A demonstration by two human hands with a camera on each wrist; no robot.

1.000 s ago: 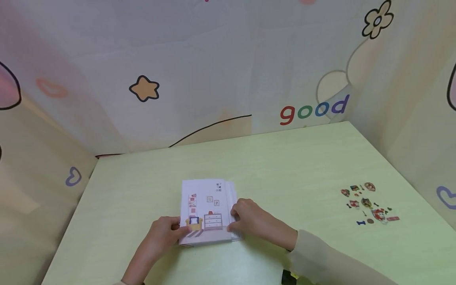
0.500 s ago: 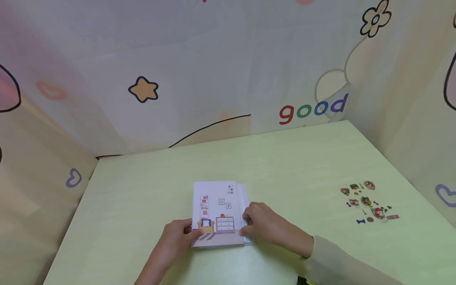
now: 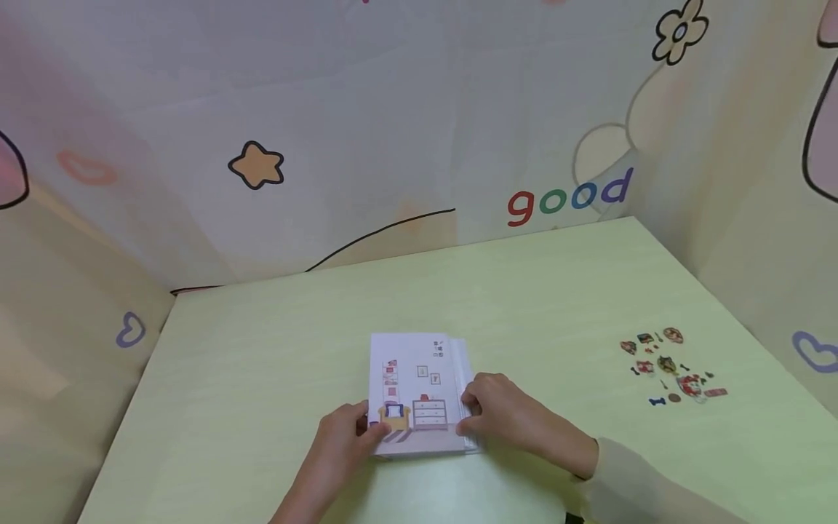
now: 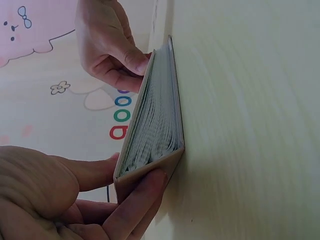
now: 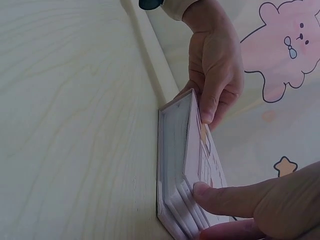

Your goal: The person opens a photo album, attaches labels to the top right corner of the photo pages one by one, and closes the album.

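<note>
A thick hardcover album [image 3: 406, 346] lies on the table, its white cover printed with an armchair and a chest of drawers. My left hand [image 3: 342, 440] grips its left side, thumb on the cover; in the left wrist view those fingers [image 4: 145, 200] press along the spine. At the opposite side my right hand [image 3: 507, 413] pinches the layered right edge between thumb and fingers. Many thin page edges [image 4: 160, 100] show between the covers in the left wrist view. In the right wrist view, the right thumb [image 5: 220, 199] rests at the stepped edge layers [image 5: 187, 207].
Several small colourful stickers [image 3: 666, 364] lie spread on the right of the pale green table [image 3: 262, 349]. A printed cloth backdrop [image 3: 366, 131] rises behind the table and on both sides. Something small and dark [image 3: 573, 518] shows below the right sleeve [image 3: 628, 480].
The album has slid to the right across the table, with both hands moving along and keeping their hold. The head view has turned slightly.
</note>
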